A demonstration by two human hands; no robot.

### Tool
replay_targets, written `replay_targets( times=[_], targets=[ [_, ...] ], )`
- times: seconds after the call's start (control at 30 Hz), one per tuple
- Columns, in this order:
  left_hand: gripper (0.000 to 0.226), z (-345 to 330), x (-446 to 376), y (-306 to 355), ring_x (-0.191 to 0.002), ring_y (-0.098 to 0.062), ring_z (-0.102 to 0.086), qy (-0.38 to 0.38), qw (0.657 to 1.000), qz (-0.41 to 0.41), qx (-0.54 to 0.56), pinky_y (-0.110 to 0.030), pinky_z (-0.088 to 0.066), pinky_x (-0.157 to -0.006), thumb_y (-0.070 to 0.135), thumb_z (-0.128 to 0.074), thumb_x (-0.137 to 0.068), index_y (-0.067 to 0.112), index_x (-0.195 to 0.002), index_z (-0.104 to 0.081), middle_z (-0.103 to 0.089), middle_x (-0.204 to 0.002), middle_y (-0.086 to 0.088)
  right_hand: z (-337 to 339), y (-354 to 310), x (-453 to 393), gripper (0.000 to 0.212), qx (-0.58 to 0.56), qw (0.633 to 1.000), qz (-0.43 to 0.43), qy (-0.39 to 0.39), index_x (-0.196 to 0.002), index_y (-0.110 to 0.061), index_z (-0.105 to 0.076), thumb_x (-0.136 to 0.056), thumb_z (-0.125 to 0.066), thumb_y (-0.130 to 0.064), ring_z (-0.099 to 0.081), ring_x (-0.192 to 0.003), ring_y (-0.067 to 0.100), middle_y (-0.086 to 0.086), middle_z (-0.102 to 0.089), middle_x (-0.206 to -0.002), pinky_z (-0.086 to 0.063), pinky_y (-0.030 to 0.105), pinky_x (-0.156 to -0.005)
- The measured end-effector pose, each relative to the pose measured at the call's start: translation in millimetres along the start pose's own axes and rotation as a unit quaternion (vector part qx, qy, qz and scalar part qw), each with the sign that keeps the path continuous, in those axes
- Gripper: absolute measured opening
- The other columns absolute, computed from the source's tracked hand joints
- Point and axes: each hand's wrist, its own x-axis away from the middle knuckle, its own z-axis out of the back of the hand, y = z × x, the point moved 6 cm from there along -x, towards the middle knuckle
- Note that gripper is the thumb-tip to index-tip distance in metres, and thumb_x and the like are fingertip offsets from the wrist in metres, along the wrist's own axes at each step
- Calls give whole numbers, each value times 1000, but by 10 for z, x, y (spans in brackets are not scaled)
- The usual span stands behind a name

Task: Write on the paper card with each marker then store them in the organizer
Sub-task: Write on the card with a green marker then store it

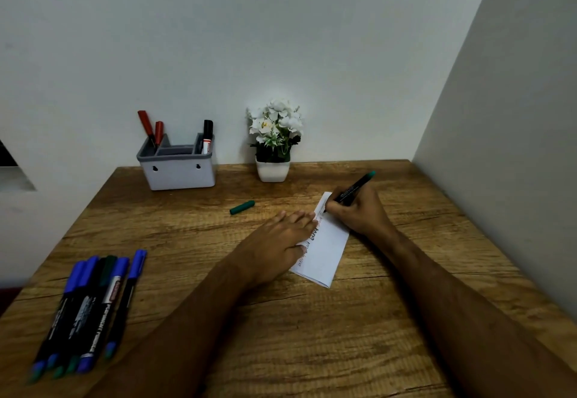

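Note:
A white paper card (324, 247) with some writing lies on the wooden table (281, 335). My left hand (274, 241) presses flat on the card's left side with straight fingers. My right hand (359, 210) grips an uncapped green marker (356, 186), its tip touching the card's far end. The marker's green cap (242, 207) lies loose on the table to the left of the card. A grey organizer (178, 166) stands at the back by the wall, holding two red markers (151, 129) and a black-capped marker (207, 136). Several blue and green markers (90, 307) lie grouped at the near left.
A small white pot of white flowers (274, 141) stands against the back wall, right of the organizer. A wall (515, 116) closes off the table's right side. The table's left edge runs diagonally near the marker group.

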Motion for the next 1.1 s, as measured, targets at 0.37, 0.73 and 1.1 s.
replay_targets(
  times=[0.37, 0.73, 1.1],
  targets=[
    [57, 15, 5, 25, -149, -1, 5, -6, 1000, 6, 2, -20, 12, -116, 25, -35, -105, 26, -157, -12, -2, -165, 9, 21, 35, -11, 8, -8, 1000, -14, 22, -79, -7, -75, -86, -72, -6, -74, -70, 17, 5, -76, -75, -58, 31, -58],
    [57, 18, 13, 22, -150, -3, 4, -2, 1000, 3, 0, -21, 10, -117, 24, -35, -105, 25, -157, -12, -4, -165, 7, 21, 47, -29, 8, 0, 999, -3, 33, -78, -5, -76, -85, -73, -5, -73, -71, 21, 6, -76, -75, -57, 34, -58],
    [58, -10, -2, -12, -150, -3, 3, -3, 1000, 6, 5, -25, 7, -120, 26, -37, -104, 25, -157, -14, -5, -165, 8, 22, 37, -17, 9, -7, 999, -24, 30, -79, -6, -77, -86, -71, -5, -70, -63, 8, 4, -76, -74, -54, 26, -55]
  ],
)
